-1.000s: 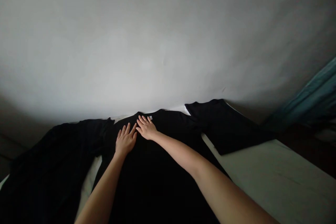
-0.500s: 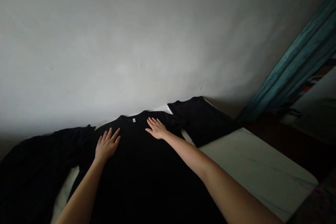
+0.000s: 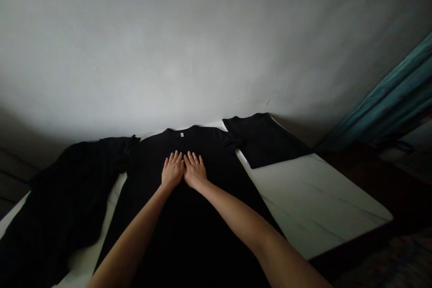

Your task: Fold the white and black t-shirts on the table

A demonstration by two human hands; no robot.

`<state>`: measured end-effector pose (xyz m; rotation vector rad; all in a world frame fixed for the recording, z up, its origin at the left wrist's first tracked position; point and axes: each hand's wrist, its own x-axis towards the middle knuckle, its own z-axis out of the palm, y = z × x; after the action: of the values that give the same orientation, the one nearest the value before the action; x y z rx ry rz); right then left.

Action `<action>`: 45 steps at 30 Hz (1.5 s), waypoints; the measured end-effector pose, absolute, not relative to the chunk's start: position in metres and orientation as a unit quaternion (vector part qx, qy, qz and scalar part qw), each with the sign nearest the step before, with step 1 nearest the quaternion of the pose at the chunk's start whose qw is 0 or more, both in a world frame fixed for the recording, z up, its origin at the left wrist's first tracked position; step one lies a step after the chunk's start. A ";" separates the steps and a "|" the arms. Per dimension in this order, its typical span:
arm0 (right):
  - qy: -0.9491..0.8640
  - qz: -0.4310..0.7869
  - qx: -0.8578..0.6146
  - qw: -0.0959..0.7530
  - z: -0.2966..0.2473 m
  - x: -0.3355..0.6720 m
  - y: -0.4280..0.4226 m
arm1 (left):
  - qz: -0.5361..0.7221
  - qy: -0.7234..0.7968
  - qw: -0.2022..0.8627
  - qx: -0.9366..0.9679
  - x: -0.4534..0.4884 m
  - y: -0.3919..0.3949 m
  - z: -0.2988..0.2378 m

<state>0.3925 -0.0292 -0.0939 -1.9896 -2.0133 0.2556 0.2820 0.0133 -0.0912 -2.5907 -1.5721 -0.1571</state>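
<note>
One pale grey wall [image 3: 182, 45], dim and slightly uneven, fills the upper half of the view. Against its foot stands one white table [image 3: 313, 202] with thin grey streaks like marble and a rounded corner at the near right. One black short-sleeved shirt [image 3: 202, 243] lies spread flat on the middle of the table, its neckline towards the wall and its body running down out of view at the bottom. To its left is one rumpled heap of black cloth [image 3: 64, 198]; the dark hides how many pieces it holds. One blue-green curtain [image 3: 388, 94] hangs at the far right, above a dark floor. One flat, four-sided black garment [image 3: 270, 139] lies by the wall at the shirt's right sleeve; whether the two overlap is unclear. Two bare hands rest palms down, side by side, on the shirt's chest, nearly touching at the thumbs. The left hand [image 3: 173, 169] has its fingers straight and slightly parted, gripping nothing; the right hand [image 3: 195, 169] matches it, fingers extended, also gripping nothing. Smallest is one white label [image 3: 182, 134] inside the shirt's neckline, its print too small to read.
</note>
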 end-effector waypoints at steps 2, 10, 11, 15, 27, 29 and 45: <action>-0.701 0.084 -0.693 0.148 -0.096 0.409 -0.052 | -0.048 -0.504 0.051 -0.861 0.261 -0.004 -0.097; -0.636 0.045 -0.763 0.104 -0.096 0.539 -0.128 | -0.076 -0.452 0.055 -0.887 0.123 -0.041 -0.111; -0.629 0.042 -0.770 0.099 -0.094 0.546 -0.135 | -0.073 -0.453 0.054 -0.887 0.115 -0.046 -0.111; -0.589 0.022 -0.805 0.072 -0.086 0.528 -0.150 | -0.059 -0.486 0.059 -0.870 0.127 -0.072 -0.109; -0.732 0.076 -0.667 0.114 -0.095 0.403 -0.229 | -0.100 -0.353 0.047 -0.929 0.180 -0.171 -0.104; -0.718 0.056 -0.686 0.105 -0.100 0.439 -0.256 | -0.094 -0.360 0.063 -0.926 0.143 -0.185 -0.101; -0.786 0.070 -0.604 0.113 -0.088 0.399 -0.061 | -0.086 -0.440 -0.003 -0.894 0.236 -0.046 -0.079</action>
<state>0.3989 -0.0610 -0.0882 -1.7722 -2.3060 0.2047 0.2356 -0.0463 -0.0785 -2.8131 -1.3862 -0.2701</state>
